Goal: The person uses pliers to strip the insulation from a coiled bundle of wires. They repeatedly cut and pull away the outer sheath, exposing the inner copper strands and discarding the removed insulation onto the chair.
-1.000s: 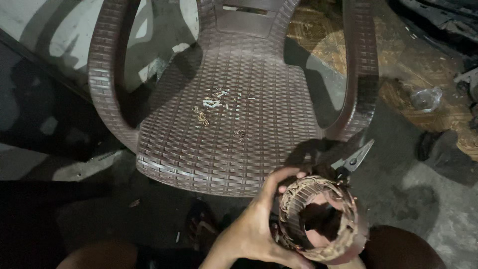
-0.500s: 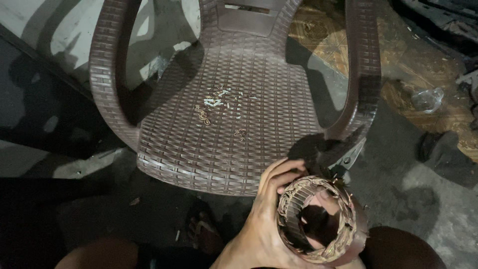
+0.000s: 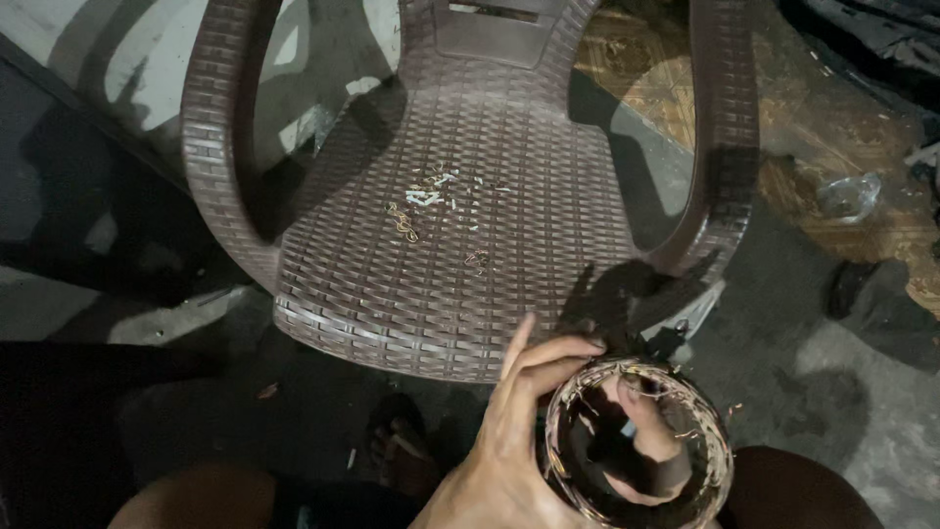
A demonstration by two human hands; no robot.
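left hand (image 3: 509, 441) clasps wire-wound ring (image 3: 636, 446) from outside | right hand (image 3: 641, 441) fingers inside, grip unclear | near chair (image 3: 441, 245) seat's front edge

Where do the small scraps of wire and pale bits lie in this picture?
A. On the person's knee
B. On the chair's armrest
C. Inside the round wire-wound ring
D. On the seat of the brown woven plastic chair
D: the scraps lie scattered mid-seat on the chair, apart from the ring that the left hand grips.

Single head-worn view, looking steeply down, close over the hands, brown woven chair (image 3: 460, 225) just ahead
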